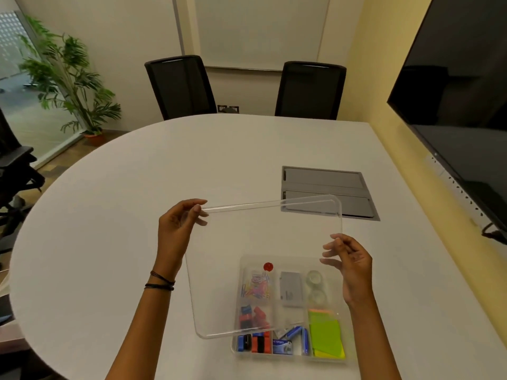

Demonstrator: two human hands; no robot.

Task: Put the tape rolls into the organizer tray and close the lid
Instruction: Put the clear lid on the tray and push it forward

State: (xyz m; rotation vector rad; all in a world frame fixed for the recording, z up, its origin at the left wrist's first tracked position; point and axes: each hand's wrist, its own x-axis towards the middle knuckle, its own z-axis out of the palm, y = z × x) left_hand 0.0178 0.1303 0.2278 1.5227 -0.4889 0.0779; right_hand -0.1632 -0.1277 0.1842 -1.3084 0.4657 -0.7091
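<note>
Lid (263,239) hangs tilted over the organizer tray (235,348) on the table (109,215), my left hand (178,226) in a pinching grip on its far left corner, my right hand (352,266) pinching its right edge, tape rolls (315,278) in the tray's far right compartment.

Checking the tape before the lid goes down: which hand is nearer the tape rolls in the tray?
Right. The right hand holds the clear lid just right of the tape rolls; the left hand pinches its far-left corner, well away from them.
</note>
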